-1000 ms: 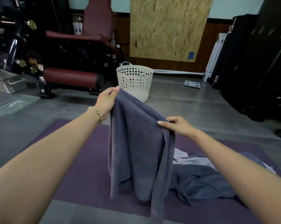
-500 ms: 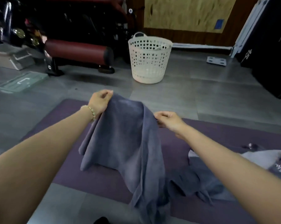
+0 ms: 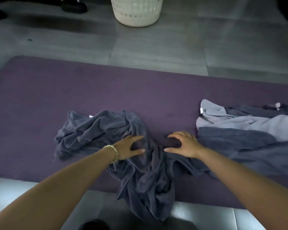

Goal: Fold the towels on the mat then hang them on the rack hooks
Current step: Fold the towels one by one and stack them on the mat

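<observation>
A dark grey towel [image 3: 98, 131] lies crumpled on the purple mat [image 3: 90, 90], and its lower part spills over the mat's near edge onto the floor. My left hand [image 3: 129, 146] holds a fold of it between thumb and fingers. Just to the right, my right hand [image 3: 184, 144] grips another bunched fold of the same towel, low on the mat. A heap of more towels [image 3: 239, 127], light grey over dark grey, lies on the mat at the right, touching my right hand's side. No rack or hooks are in view.
A white perforated laundry basket [image 3: 136, 14] stands on the grey tiled floor [image 3: 156, 52] beyond the mat. A dark equipment foot [image 3: 73, 4] sits at the top left. Bare mat stretches to the left and behind the towel.
The towel that both hands held up in the air has come down onto the mat and collapsed into a crumpled heap. My hands dropped low with it and my view tilted downward.
</observation>
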The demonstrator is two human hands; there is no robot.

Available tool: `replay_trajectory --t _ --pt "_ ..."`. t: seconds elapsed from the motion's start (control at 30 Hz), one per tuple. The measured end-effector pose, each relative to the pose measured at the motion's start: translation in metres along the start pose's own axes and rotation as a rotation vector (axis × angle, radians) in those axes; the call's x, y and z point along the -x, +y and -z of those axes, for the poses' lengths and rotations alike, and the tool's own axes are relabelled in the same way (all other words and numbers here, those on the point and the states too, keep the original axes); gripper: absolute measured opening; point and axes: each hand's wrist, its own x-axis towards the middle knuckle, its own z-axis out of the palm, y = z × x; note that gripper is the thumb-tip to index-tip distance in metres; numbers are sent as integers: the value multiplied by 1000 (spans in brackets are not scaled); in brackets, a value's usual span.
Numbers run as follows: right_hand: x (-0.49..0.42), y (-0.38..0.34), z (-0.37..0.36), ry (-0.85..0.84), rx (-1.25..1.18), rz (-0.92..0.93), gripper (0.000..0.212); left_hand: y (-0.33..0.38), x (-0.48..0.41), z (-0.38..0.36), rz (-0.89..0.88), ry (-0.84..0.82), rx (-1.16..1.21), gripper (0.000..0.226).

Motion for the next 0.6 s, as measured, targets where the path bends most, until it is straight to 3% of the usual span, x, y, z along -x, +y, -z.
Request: replay_trajectory --t 0.13,0.3,0.43,0.5,0.6 --pt "14 55 -11 -60 153 -44 104 14 -29 -31 15 -60 -105 72" --pt "17 62 -34 185 -23 -32 83 26 -53 -45 -17 118 -60 55" --pt "20 64 -31 150 -205 -65 59 28 -65 -46 -104 233 -16 30" --pt "17 67 2 386 -340 -110 60 35 -71 -39 -146 312 47 31" --pt "21 79 94 916 -340 -284 61 56 -76 -24 -176 477 144 30"
